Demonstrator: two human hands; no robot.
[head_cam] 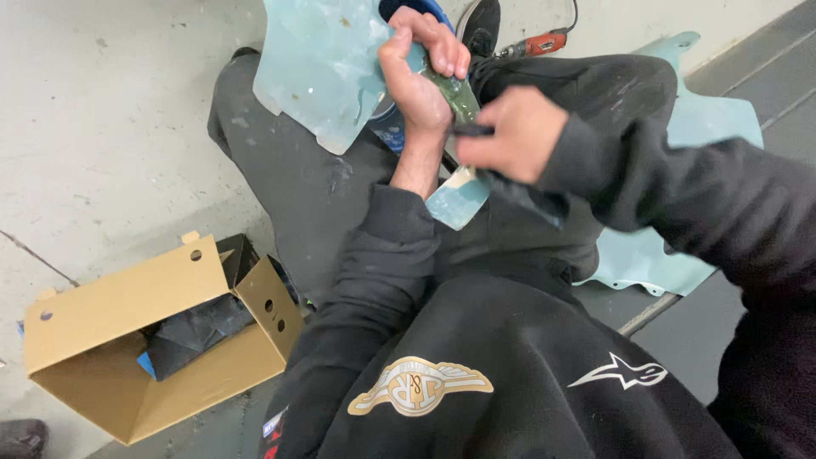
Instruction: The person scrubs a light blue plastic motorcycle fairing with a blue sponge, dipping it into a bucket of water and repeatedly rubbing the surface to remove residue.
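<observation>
While a pale teal panel (319, 68) is being gripped by the left hand (421, 81), a slim dark tool (470, 131) is being pinched by the right hand (510, 136).

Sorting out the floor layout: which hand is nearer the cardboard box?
Left. The left hand is up and right of the cardboard box; the right hand lies farther right.

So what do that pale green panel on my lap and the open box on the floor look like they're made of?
The pale green panel looks like a rigid moulded sheet, perhaps fibreglass or plastic: thin curved edges, dull smeared surface. I can't tell which. The open box is plain brown cardboard: matte, folded flaps, punched holes. The left hand grips the panel's edge.
</observation>
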